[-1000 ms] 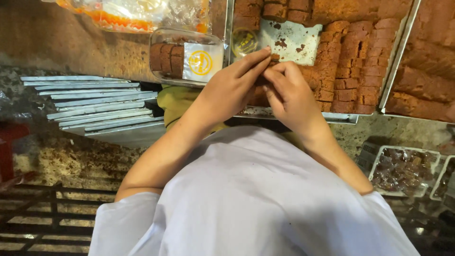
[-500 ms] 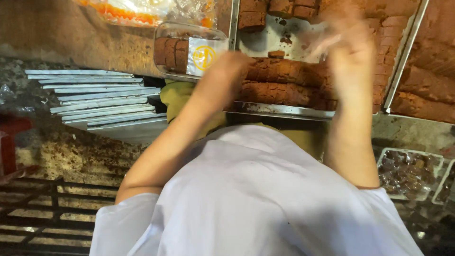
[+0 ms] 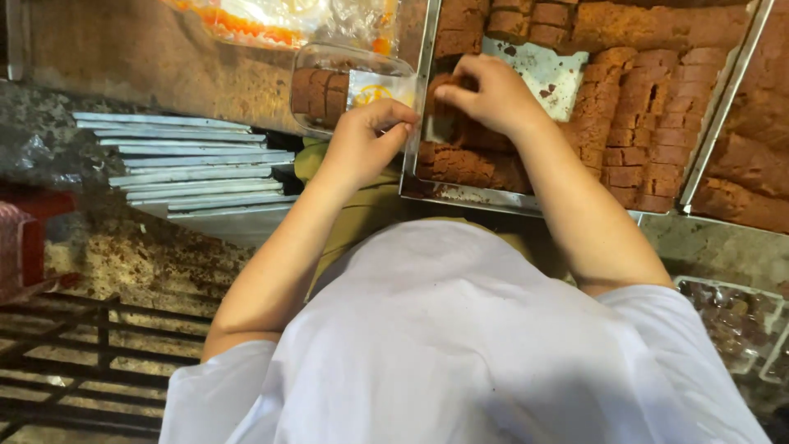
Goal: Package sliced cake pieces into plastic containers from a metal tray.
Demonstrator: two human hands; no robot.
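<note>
Brown cake slice [image 3: 448,90], upright in metal tray [image 3: 526,201], clear box [image 3: 349,86] beside

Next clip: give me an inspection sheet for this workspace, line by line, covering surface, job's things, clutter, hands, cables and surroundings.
Surface: speckled stone counter, dusted with brown crumbs.
Job's things: metal tray of brown cake slices, partly emptied so the pale liner shows; clear plastic box holding a few slices, with a yellow-printed label.
Clutter: stack of flat metal trays; plastic bag with orange contents; more clear boxes at lower right.
Hands: left hand at the tray's edge beside the box, fingers curled; right hand over the slices, pinching one. Grip detail unclear.
Cables: nothing seen.
Surroundings: second tray of cake at right; dark metal grating below left; red item at far left.
</note>
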